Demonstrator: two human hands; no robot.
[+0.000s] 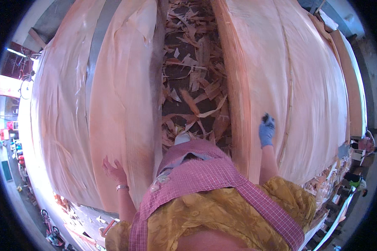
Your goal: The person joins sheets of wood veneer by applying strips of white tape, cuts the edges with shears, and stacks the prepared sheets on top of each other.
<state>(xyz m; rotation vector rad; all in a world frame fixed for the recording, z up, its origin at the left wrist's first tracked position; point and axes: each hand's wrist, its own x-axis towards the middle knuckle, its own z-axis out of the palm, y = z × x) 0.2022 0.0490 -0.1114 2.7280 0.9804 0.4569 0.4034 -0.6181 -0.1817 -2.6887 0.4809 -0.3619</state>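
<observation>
The biggest thing here is the right-hand stack of wood sheets [318, 96], pale and pinkish, spreading away on the person's right; facing it, on the left, lies the left-hand stack [121, 92], its top sheets loose, wavy and torn along some edges. From where I stand the sheets look thin as card: I'd judge each one light for its spread, floppy across its width, more dry than slippery, and quick to split along the grain. The sensible hold would be on the long edge facing the aisle, hands well apart, away from the tears. A slender dark line [288, 79] runs lengthwise down the right-hand stack, perhaps a crack or a strip; I can't tell which. Between the stacks, a walkway littered with wood scraps [197, 79] offers poor footing, and the person in the pink checked apron [201, 173] stands at its near end, one pale shoe [182, 137] among the shavings. The right hand [267, 131], in a blue-grey glove, is over the right-hand stack, blurred, so whether its fingers pinch anything I can't say. The bare left hand [114, 170] has its fingers apart over the left-hand stack, holding nothing visible, a metallic band [122, 187] at its wrist.
</observation>
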